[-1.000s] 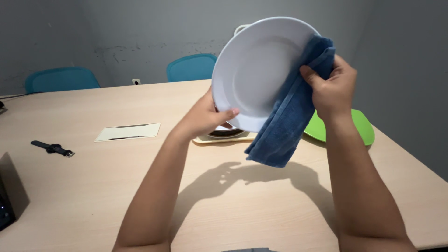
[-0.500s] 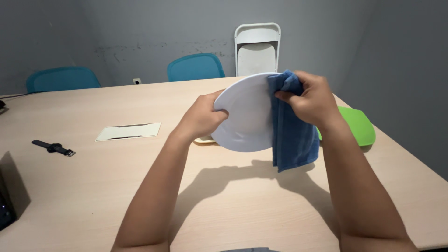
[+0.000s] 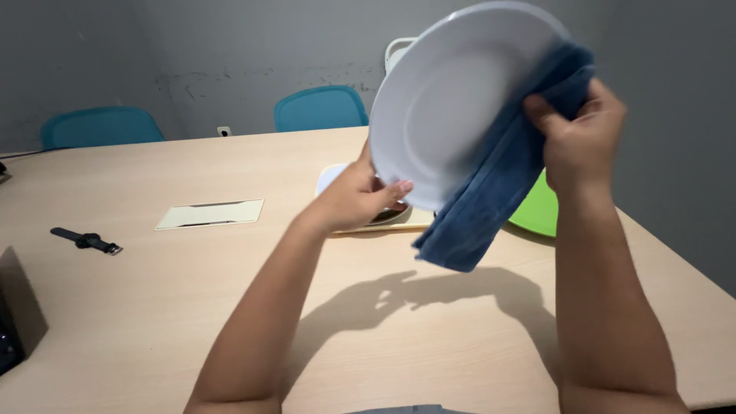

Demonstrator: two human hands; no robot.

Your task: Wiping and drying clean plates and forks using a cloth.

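Pale wood-grain table point(image 3: 153, 307), filling most of the view, set in a room with grey walls. Beyond the far edge, two blue chairs point(image 3: 318, 107), one at far left and one near centre; white folding chair point(image 3: 395, 54) mostly hidden behind the plate. On the table at left, black wristwatch point(image 3: 86, 241); just right of it, flush rectangular cable hatch point(image 3: 211, 215). At the near left edge, part of a dark object point(image 3: 15, 314), kind unclear. Near centre-right, cream tray point(image 3: 360, 224) with a dark dish on it, partly covered by the left hand; to its right, lime-green plate point(image 3: 537, 211) lying flat.

White round plate point(image 3: 452, 100), raised above the table at upper right, tilted steeply with its concave face turned toward the viewer; plain, glossy, shallow rim. Left hand point(image 3: 364, 195) closed on the lower rim, thumb on the face. Right hand point(image 3: 579, 138) closed around a folded blue towel point(image 3: 498, 180), pressed against the right edge of the plate; loose end of the towel hanging below the rim, clear of the table. Shadow of arms and plate cast on the table beneath.
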